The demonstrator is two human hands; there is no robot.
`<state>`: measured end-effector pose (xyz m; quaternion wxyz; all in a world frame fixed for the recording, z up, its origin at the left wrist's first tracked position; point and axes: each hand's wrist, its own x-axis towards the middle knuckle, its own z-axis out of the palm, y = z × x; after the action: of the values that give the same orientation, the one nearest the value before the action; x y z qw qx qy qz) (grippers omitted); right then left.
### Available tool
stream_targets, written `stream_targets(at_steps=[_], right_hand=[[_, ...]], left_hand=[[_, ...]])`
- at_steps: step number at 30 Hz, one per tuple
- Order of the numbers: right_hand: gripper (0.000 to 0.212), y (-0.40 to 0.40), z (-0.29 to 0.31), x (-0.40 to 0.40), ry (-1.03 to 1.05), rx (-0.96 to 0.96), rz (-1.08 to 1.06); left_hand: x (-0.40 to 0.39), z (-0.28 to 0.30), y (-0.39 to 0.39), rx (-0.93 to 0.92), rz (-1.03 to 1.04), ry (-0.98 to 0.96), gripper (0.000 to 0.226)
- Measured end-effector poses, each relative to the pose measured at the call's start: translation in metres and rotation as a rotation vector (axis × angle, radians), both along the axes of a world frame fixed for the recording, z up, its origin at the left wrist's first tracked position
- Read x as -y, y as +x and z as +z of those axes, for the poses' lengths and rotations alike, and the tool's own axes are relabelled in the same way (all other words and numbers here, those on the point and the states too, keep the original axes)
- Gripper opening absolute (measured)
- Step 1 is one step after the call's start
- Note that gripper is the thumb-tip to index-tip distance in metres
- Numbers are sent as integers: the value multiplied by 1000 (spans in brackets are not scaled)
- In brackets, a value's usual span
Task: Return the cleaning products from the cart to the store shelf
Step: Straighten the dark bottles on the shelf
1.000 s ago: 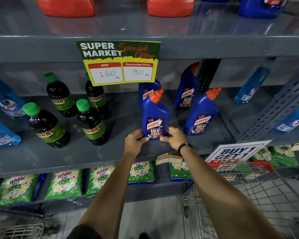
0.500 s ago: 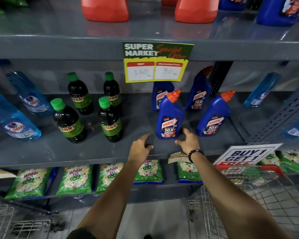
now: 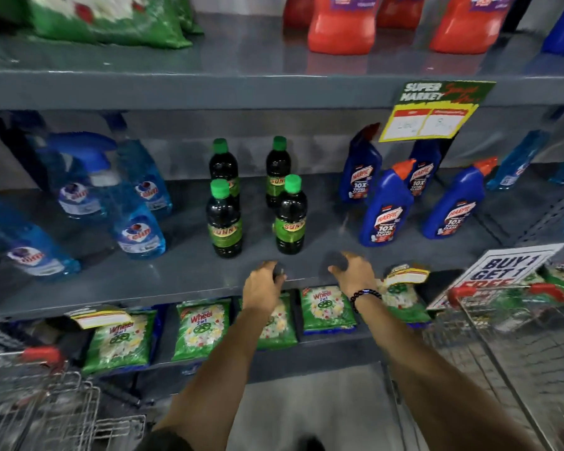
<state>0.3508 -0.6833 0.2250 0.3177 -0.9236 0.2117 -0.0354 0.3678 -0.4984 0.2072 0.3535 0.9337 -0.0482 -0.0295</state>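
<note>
While both hands hover at the front lip of the middle shelf (image 3: 176,275) near the frame's centre, neither holds anything; the left hand (image 3: 261,284) and the right hand (image 3: 355,271), a beaded bracelet (image 3: 365,294) on its wrist, have loosely curled, empty fingers; just above and right stands the nearest blue Harpic bottle (image 3: 385,209) upright, apart from both hands, three more around it; green-capped dark bottles (image 3: 225,219) stand centre; a wire cart (image 3: 518,336) sits lower right.
</note>
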Motion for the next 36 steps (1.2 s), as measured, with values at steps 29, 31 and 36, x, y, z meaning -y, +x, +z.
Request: stream_targets(at_steps=[29, 31, 36], right_hand=[[51, 80, -23, -29, 392, 169, 230], [54, 82, -24, -28, 407, 154, 228], [60, 84, -26, -24, 410, 100, 233]], left_hand=[[18, 0, 66, -39, 153, -52, 35], [17, 1, 67, -52, 154, -44, 36], [17, 0, 69, -63, 146, -63, 37]])
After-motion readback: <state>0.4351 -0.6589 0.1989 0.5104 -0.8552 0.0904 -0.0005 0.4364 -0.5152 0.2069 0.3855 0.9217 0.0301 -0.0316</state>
